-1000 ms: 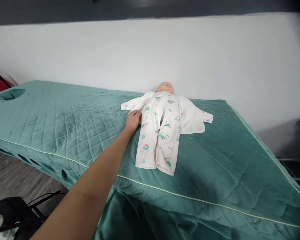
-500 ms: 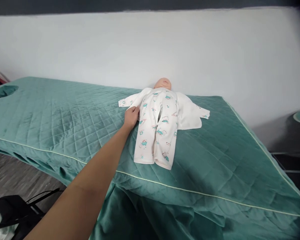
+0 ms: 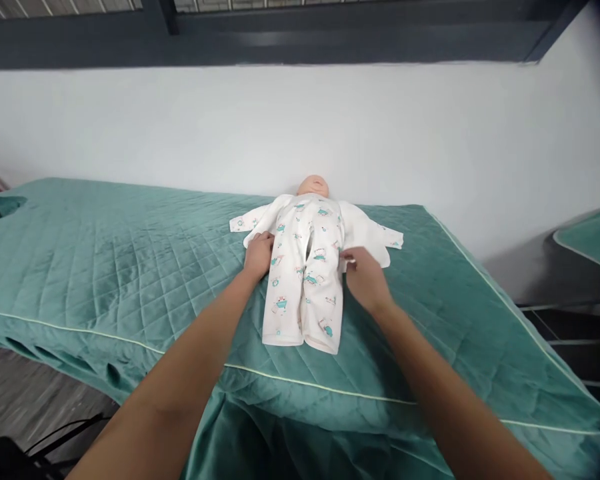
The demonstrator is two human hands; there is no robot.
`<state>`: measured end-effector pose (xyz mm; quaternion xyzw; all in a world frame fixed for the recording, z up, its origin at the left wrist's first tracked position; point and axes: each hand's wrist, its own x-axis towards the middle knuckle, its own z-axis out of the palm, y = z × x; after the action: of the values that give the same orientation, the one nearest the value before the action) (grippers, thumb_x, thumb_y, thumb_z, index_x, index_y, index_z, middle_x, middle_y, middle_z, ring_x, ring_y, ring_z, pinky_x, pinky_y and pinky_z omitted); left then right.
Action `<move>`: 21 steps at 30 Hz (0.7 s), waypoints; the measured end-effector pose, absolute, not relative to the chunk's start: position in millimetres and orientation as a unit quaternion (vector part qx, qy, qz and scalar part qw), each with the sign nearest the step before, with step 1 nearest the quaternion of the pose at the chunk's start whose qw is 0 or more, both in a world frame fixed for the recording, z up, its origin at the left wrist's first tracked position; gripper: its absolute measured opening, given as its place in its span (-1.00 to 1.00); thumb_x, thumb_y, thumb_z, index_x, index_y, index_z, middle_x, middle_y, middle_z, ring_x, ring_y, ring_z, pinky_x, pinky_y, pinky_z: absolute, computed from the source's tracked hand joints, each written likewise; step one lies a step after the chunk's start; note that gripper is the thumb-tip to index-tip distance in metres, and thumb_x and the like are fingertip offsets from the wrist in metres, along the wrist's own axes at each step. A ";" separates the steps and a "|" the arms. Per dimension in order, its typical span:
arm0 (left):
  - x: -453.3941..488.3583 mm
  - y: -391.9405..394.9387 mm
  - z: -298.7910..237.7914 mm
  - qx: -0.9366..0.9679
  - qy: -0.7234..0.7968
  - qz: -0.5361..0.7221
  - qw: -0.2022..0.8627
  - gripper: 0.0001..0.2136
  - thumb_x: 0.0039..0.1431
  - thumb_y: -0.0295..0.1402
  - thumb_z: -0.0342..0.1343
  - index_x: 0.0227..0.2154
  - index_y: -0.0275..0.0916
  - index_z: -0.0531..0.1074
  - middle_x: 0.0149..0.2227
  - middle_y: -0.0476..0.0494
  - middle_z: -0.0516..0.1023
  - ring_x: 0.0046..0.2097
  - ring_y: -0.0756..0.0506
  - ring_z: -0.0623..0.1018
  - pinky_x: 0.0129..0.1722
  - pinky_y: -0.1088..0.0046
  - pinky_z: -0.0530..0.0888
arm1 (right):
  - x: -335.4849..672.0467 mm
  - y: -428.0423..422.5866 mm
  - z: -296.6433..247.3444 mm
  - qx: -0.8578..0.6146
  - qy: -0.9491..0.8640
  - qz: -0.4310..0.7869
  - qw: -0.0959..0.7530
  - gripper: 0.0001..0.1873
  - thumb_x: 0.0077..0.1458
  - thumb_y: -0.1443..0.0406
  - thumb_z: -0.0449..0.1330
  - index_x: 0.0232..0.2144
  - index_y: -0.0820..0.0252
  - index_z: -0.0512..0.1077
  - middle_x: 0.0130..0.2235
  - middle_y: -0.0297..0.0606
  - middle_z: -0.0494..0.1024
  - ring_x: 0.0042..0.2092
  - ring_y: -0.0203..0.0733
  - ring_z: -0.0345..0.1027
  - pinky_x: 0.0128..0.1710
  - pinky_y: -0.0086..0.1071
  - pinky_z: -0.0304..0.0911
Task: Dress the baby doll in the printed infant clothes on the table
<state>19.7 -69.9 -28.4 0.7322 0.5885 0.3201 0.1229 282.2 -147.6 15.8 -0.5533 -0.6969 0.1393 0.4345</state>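
Observation:
A baby doll lies on its back with its head [image 3: 314,185] toward the wall. White printed baby pants [image 3: 301,277] are spread over its front, legs toward me. Beneath them a white baby jacket [image 3: 363,230] has its sleeves stretched out to both sides. My left hand [image 3: 260,255] is closed at the left edge of the pants, its fingertips partly hidden by the cloth. On the opposite edge, my right hand [image 3: 364,277] pinches the side of the pants, close to the jacket's lower hem.
The doll rests on a bed with a green quilted cover [image 3: 145,267], which has a face hole [image 3: 0,208] at the far left. A white wall [image 3: 260,127] runs behind it. At the right stands another green-covered surface [image 3: 595,237]. A dark object [image 3: 10,460] is at lower left.
My right hand has come into view and reached the right edge of the pants. My left hand stays at the left edge. The view has tilted up slightly.

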 end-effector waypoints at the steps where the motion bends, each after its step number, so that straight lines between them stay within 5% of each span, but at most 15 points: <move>1: 20.3 -71.3 -27.6 0.742 0.584 0.308 0.116 -0.80 0.19 -0.47 0.02 -0.35 -0.23 0.57 -0.10 -0.25 0.57 0.00 -0.27 0.44 0.04 0.17 0.33 | 280.0 -147.0 6.0 -0.559 -0.708 0.131 0.412 -0.83 0.21 0.41 0.09 -0.32 0.21 0.49 -0.20 -0.12 0.52 -0.09 -0.03 0.38 0.01 -0.06 0.32; 10: 11.3 -110.4 -29.4 0.824 0.519 0.225 0.041 -0.72 0.31 -0.38 -0.03 -0.05 -0.19 0.55 0.03 -0.27 0.55 0.13 -0.27 0.43 0.13 0.09 0.39 | 284.5 -153.1 -14.0 -0.499 -0.819 0.090 0.268 -0.72 0.16 0.38 0.11 -0.09 0.17 0.50 0.00 -0.07 0.48 0.08 0.07 0.27 0.09 -0.11 0.24; 15: 12.2 -117.1 -27.0 0.885 0.412 0.215 0.041 -0.73 0.24 -0.36 0.08 -0.03 -0.14 0.53 0.03 -0.18 0.58 0.16 -0.23 0.46 0.37 0.05 0.17 | 284.9 -145.5 -16.8 -0.494 -0.837 0.079 0.222 -0.60 0.14 0.46 0.06 -0.02 0.16 0.50 0.06 -0.08 0.50 0.13 0.03 0.31 0.15 -0.09 0.21; 21: 29.9 -114.5 -12.1 0.879 0.377 0.264 0.122 -0.68 0.16 -0.32 0.16 -0.02 -0.21 0.49 0.13 -0.24 0.52 0.15 -0.26 0.49 0.19 0.12 0.44 | 287.7 -129.4 -20.0 -0.455 -0.852 0.080 0.246 -0.64 0.20 0.34 0.11 0.02 0.10 0.50 0.10 -0.13 0.53 0.17 0.04 0.32 0.23 -0.04 0.18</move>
<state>29.9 -114.5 -12.1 0.8793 0.3773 0.2639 0.1216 287.7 -129.4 -20.0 -0.4554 -0.8520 0.0797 0.2457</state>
